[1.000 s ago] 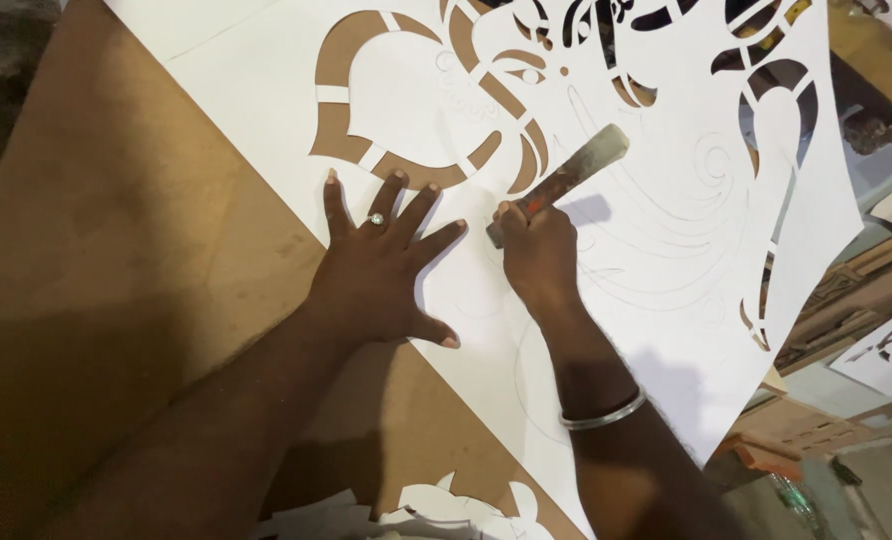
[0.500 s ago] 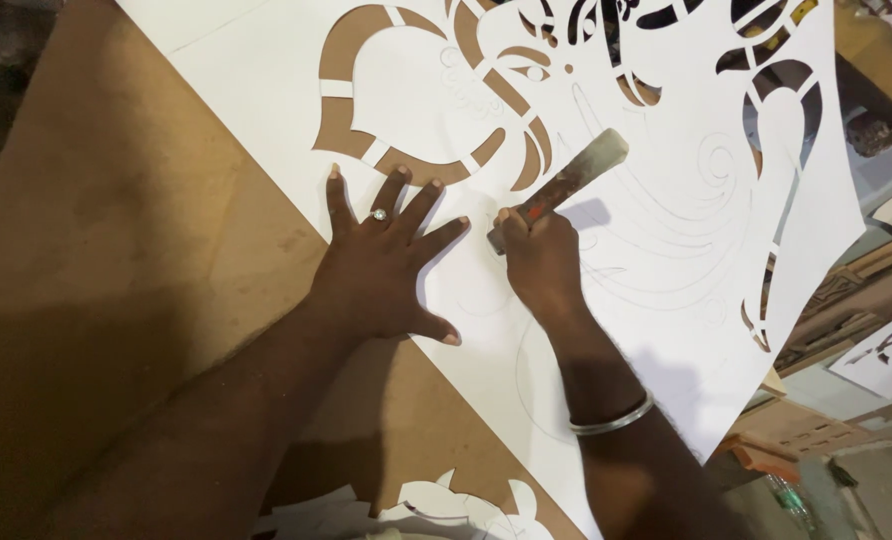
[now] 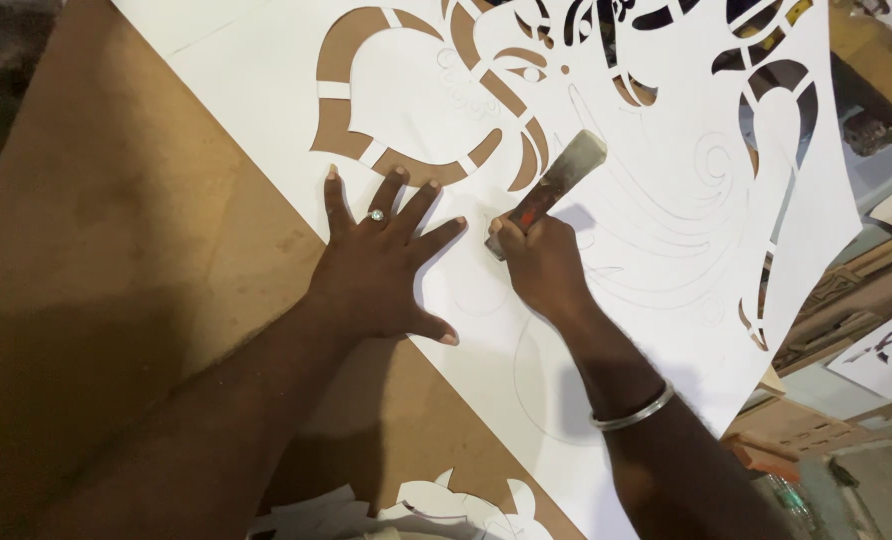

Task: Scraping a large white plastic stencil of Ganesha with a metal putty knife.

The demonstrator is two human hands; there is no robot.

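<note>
A large white paper sheet [image 3: 266, 90] with cut-out ornamental shapes and faint pencil lines lies on a brown board [image 3: 96, 250]. My left hand [image 3: 376, 265] is pressed flat on the sheet's lower edge, fingers spread, a ring on one finger. My right hand [image 3: 541, 265], with a metal bangle on the wrist, grips a cutting knife [image 3: 556, 180] with a thick handle. The handle slants up to the right, and its tip touches the paper just right of my left fingertips.
White paper offcuts [image 3: 416, 510] lie at the bottom edge. Wooden pieces and another cut paper design [image 3: 886, 350] sit beyond the board's right side, with clutter [image 3: 871, 120] at the upper right.
Both hands stay almost in place; the knife and right hand have shifted very slightly along the paper.
</note>
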